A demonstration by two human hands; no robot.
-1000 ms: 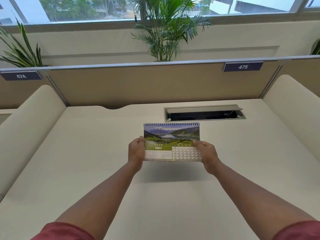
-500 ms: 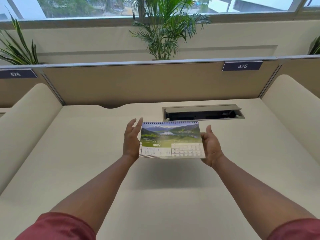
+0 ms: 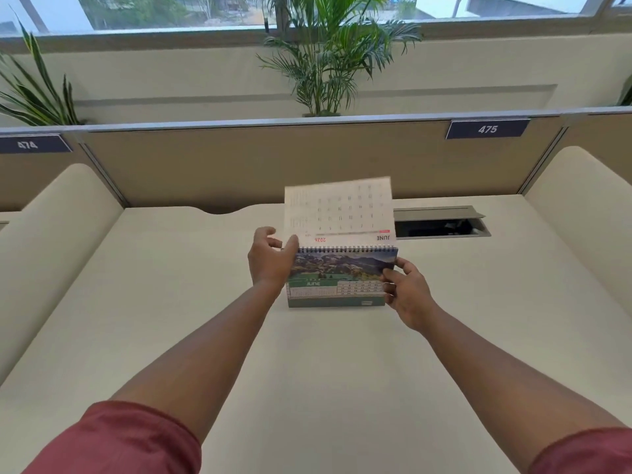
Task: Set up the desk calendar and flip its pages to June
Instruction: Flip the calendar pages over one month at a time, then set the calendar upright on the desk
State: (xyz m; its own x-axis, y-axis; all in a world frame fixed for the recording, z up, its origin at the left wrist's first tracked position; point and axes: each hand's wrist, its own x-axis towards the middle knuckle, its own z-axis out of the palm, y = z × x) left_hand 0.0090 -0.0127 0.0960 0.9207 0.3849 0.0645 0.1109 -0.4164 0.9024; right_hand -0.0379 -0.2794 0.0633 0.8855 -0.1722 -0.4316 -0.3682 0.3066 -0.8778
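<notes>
The spiral-bound desk calendar [image 3: 337, 280] stands on the cream desk [image 3: 307, 388] at mid-depth, its front page showing a mountain photo and a green JUNE grid. One white page [image 3: 338, 208] sticks up above the spiral, blurred, its back printed upside down with JUNE 2026. My left hand [image 3: 270, 260] is at the calendar's left edge, thumb and fingers on the lower left corner of the raised page. My right hand [image 3: 405, 292] grips the calendar's right edge, fingers over the front page.
A recessed cable box [image 3: 441, 224] with an open lid lies behind and right of the calendar. A tan partition [image 3: 239, 165] with plates 474 and 475 closes the back. Padded cream dividers [image 3: 51, 241] flank both sides. Plants stand behind the partition.
The calendar showed MAY and was held flat above the desk. Now it stands on the desk, the May page is swung up over the spiral, and JUNE faces me.
</notes>
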